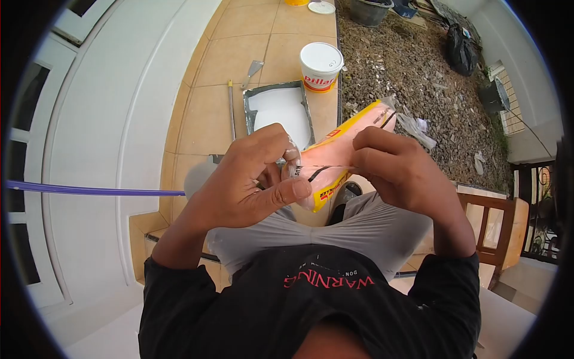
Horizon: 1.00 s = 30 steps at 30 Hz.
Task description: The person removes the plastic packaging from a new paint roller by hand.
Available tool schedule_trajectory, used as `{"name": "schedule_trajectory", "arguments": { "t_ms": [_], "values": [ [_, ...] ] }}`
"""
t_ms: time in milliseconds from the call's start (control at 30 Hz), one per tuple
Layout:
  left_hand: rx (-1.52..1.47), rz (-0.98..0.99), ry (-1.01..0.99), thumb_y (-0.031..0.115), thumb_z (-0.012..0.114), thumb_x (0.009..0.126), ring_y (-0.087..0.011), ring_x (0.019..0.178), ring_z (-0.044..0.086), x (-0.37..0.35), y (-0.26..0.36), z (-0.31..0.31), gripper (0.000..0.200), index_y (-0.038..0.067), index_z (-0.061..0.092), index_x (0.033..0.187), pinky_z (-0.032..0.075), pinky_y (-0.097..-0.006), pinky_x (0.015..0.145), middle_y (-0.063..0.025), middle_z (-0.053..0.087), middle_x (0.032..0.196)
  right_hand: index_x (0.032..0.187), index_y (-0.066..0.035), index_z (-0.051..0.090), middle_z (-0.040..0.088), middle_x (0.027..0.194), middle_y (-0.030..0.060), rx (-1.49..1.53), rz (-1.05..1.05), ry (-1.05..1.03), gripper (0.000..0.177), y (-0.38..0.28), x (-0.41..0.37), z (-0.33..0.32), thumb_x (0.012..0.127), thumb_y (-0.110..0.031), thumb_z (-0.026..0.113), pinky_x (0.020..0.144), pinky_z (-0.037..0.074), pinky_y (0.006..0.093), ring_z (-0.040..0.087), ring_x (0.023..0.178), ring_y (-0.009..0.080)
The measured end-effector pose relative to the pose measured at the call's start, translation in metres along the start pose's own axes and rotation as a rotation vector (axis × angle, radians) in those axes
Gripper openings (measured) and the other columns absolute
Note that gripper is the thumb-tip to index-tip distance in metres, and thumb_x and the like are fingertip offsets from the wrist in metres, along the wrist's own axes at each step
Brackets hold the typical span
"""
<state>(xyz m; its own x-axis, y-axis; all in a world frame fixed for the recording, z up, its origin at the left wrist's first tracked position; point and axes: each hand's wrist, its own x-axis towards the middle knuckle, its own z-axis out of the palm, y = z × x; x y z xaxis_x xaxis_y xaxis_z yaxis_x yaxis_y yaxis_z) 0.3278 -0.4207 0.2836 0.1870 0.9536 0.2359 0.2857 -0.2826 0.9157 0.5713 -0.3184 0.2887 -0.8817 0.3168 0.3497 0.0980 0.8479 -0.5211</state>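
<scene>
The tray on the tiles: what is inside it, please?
The tray holds a white layer, perhaps paint. The left hand covers its near left corner, and whatever lies beneath the white layer cannot be seen.

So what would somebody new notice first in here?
Probably the shiny pink-and-yellow packet, held by the left hand and right hand in the middle. Then the purple pole sticking in from the left, and the tray of white stuff on the tiles beyond the hands.
</scene>
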Motion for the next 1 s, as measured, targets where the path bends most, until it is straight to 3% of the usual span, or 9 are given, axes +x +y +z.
{"name": "schedule_trajectory", "arguments": {
  "t_ms": [100,200,333,433,533,633,733,933,1000],
  "values": [
    [-0.016,0.02,-0.023,0.024,0.068,0.091,-0.0083,0.059,0.057,-0.01,0.012,-0.001,0.03,-0.005,0.059,0.091,0.046,-0.0223,0.05,-0.0099,0.058,0.077,0.084,-0.002,0.06,0.057,0.088,0.0104,-0.156,-0.098,-0.037,0.021,-0.023,-0.008,-0.011,0.065,0.002,0.068,0.061,0.05,0.0373,0.06,0.071,0.0286],
    [-0.005,-0.257,0.002,0.016,0.074,0.084,-0.012,0.065,0.067,-0.012,0.04,-0.003,0.024,-0.005,0.063,0.091,0.052,-0.0235,0.057,-0.0119,0.064,0.083,0.081,-0.002,0.06,0.057,0.088,0.0099,-0.174,-0.184,-0.102,0.021,-0.048,-0.012,-0.013,0.062,-0.008,0.067,0.058,0.05,0.0353,0.06,0.071,0.0243],
    [0.109,-0.178,-0.145,0.024,0.084,0.073,-0.0132,0.06,0.065,-0.016,0.035,0.014,0.039,-0.005,0.065,0.09,0.052,-0.0245,0.056,-0.0109,0.066,0.076,0.08,-0.002,0.059,0.057,0.089,0.0095,-0.235,-0.261,-0.175,0.021,-0.07,-0.016,-0.008,0.063,-0.013,0.065,0.055,0.049,0.0331,0.059,0.07,0.0218],
    [0.306,0.038,-0.126,0.023,0.082,0.074,-0.0165,0.059,0.065,-0.027,0.034,0.019,0.035,-0.005,0.066,0.085,0.052,-0.0244,0.056,-0.0119,0.066,0.073,0.079,-0.002,0.059,0.057,0.09,0.0088,-0.241,-0.235,-0.217,0.021,-0.079,-0.017,-0.004,0.062,-0.013,0.066,0.055,0.049,0.0327,0.059,0.071,0.0214],
    [0.424,0.08,-0.153,0.02,0.079,0.077,-0.0187,0.057,0.063,-0.037,0.036,0.024,0.028,-0.005,0.066,0.08,0.049,-0.024,0.055,-0.0121,0.064,0.07,0.08,-0.002,0.061,0.057,0.09,0.0081,-0.226,-0.234,-0.225,0.021,-0.085,-0.019,0.003,0.062,-0.012,0.066,0.056,0.05,0.0327,0.059,0.073,0.0212],
    [0.369,0.03,-0.216,0.017,0.076,0.08,-0.0206,0.054,0.059,-0.041,0.028,0.02,0.024,-0.004,0.064,0.079,0.046,-0.0238,0.053,-0.0124,0.062,0.067,0.082,-0.001,0.062,0.057,0.09,0.0084,-0.179,-0.259,-0.229,0.023,-0.083,-0.021,0.016,0.062,-0.011,0.066,0.057,0.05,0.0332,0.06,0.074,0.022],
    [0.195,-0.036,-0.246,0.017,0.077,0.081,-0.015,0.053,0.057,-0.048,0.023,0.018,0.024,-0.003,0.064,0.078,0.044,-0.0239,0.053,-0.0079,0.061,0.065,0.083,0.0,0.064,0.057,0.091,0.0093,-0.126,-0.276,-0.251,0.025,-0.084,-0.022,0.022,0.061,-0.011,0.066,0.058,0.05,0.0337,0.06,0.075,0.0231],
    [-0.36,-0.49,-0.4,0.021,0.08,0.081,-0.0042,0.056,0.052,-0.053,-0.003,0.01,0.029,-0.001,0.063,0.074,0.042,-0.0205,0.051,0.0015,0.059,0.065,0.082,0.001,0.063,0.058,0.094,0.0103,-0.075,-0.284,-0.341,0.025,-0.084,-0.023,0.024,0.059,-0.01,0.066,0.059,0.051,0.0348,0.06,0.076,0.0246],
    [-0.348,-0.467,-0.363,0.033,0.08,0.081,-0.0071,0.054,0.052,-0.058,-0.009,0.011,0.038,-0.001,0.064,0.072,0.042,-0.0228,0.05,-0.0007,0.059,0.063,0.081,0.001,0.063,0.058,0.094,0.0102,-0.071,-0.28,-0.36,0.024,-0.083,-0.024,0.026,0.059,-0.009,0.066,0.06,0.051,0.0353,0.06,0.077,0.0249]
  ]
}}
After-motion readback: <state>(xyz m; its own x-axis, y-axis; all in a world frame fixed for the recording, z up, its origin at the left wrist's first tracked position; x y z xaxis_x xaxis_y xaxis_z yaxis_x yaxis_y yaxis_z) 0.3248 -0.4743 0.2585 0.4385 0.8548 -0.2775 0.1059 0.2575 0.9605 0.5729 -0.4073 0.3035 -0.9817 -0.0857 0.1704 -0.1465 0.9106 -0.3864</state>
